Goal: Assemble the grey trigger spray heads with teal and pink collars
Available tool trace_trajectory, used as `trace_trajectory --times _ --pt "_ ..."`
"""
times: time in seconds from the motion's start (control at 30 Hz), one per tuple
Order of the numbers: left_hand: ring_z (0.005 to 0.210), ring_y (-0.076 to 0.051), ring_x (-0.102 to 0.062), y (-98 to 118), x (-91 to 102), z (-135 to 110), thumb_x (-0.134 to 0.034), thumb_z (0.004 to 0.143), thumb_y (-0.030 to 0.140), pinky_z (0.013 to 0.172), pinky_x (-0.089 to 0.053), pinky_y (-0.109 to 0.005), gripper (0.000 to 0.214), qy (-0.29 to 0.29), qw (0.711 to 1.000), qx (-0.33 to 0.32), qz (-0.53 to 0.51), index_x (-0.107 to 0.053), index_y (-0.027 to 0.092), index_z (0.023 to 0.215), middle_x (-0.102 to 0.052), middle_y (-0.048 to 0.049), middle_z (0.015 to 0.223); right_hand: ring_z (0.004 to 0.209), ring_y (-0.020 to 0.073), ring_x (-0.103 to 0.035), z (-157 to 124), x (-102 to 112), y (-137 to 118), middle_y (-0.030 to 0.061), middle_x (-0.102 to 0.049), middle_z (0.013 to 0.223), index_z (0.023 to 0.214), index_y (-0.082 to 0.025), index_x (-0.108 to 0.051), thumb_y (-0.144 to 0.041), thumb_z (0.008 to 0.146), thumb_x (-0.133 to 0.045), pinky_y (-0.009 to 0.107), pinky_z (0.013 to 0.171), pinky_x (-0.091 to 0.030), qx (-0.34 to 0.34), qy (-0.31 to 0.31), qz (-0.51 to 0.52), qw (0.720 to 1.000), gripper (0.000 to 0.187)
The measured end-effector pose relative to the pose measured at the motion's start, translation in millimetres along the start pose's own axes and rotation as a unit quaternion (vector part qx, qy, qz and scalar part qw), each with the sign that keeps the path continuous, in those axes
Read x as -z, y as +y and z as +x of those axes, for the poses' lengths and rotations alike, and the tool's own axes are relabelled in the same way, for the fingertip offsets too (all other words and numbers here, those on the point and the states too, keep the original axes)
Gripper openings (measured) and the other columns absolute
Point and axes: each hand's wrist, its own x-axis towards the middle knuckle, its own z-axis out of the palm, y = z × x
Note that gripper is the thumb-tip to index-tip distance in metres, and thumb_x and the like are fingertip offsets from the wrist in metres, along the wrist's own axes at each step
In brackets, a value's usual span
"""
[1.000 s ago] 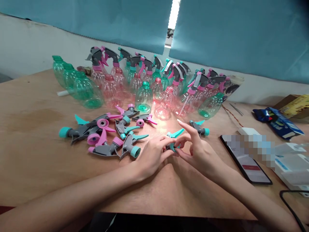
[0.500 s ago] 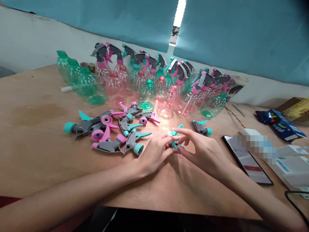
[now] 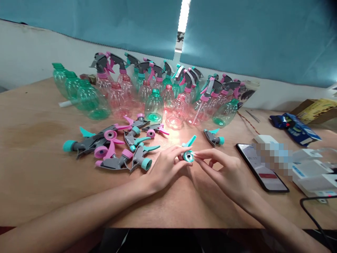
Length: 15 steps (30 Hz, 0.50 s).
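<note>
A trigger spray head with a teal collar and teal trigger is held between my hands above the table, its round collar opening turned toward me. My left hand is closed around its body from the left. The fingertips of my right hand pinch the right side of the teal collar. Several loose spray heads in grey with pink or teal parts lie in a pile left of my hands. One more grey and teal spray head lies just beyond my right hand.
Green and pink clear bottles stand along the back, such as an open green bottle; many carry spray heads. On the right lie a phone, white boxes with a black cable, and a blue packet. Tweezers lie behind.
The spray head's collar now faces me, with its opening showing. My right fingers have drawn together on the collar's edge. The whole view has shifted slightly.
</note>
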Motion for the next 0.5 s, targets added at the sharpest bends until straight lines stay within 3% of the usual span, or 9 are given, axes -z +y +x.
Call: trace_trajectory --times 0.17,0.27,0.37,0.5 --pt "0.070 -0.012 -0.054 -0.3 -0.4 -0.1 -0.060 0.086 0.014 0.070 -0.045 -0.024 0.035 -0.017 1.000 -0.021 0.003 -0.060 0.024 0.119 -0.060 0.0005 0.094 0.066 0.0126 -0.063 4.9 -4.7 9.9 0.0019 -0.071 0.088 0.098 -0.020 -0.062 -0.015 0.086 -0.055 0.022 0.051 -0.049 0.046 -0.062 0.012 0.997 0.015" --pt "0.069 -0.012 -0.054 -1.4 -0.8 -0.6 -0.060 0.086 0.015 0.070 -0.045 -0.025 0.032 -0.014 1.000 -0.025 0.012 -0.061 0.023 0.117 -0.061 0.0001 0.096 0.077 0.0159 -0.066 9.9 -7.3 13.4 0.0037 -0.071 0.092 0.106 -0.020 -0.059 -0.017 0.086 -0.055 0.025 0.056 -0.050 0.059 -0.070 -0.032 0.995 0.020" --pt "0.067 -0.011 -0.054 -1.9 -1.5 -1.5 -0.061 0.086 0.018 0.070 -0.046 -0.026 0.028 -0.012 1.000 -0.020 0.017 -0.061 0.022 0.114 -0.061 -0.0006 0.098 0.080 0.0172 -0.066 14.3 -2.8 11.4 0.0040 -0.071 0.093 0.107 -0.021 -0.059 -0.020 0.086 -0.057 0.027 0.058 -0.050 0.050 -0.083 -0.052 0.994 0.021" --pt "0.067 -0.011 -0.054 1.0 -1.9 -4.2 -0.059 0.087 0.019 0.070 -0.046 -0.026 0.034 -0.017 0.999 -0.021 0.017 -0.057 0.025 0.121 -0.060 -0.0007 0.101 0.068 0.0138 -0.065 16.0 14.6 10.2 0.0027 -0.071 0.086 0.102 -0.021 -0.061 -0.024 0.088 -0.056 0.024 0.052 -0.051 0.011 -0.087 0.026 0.996 0.016"
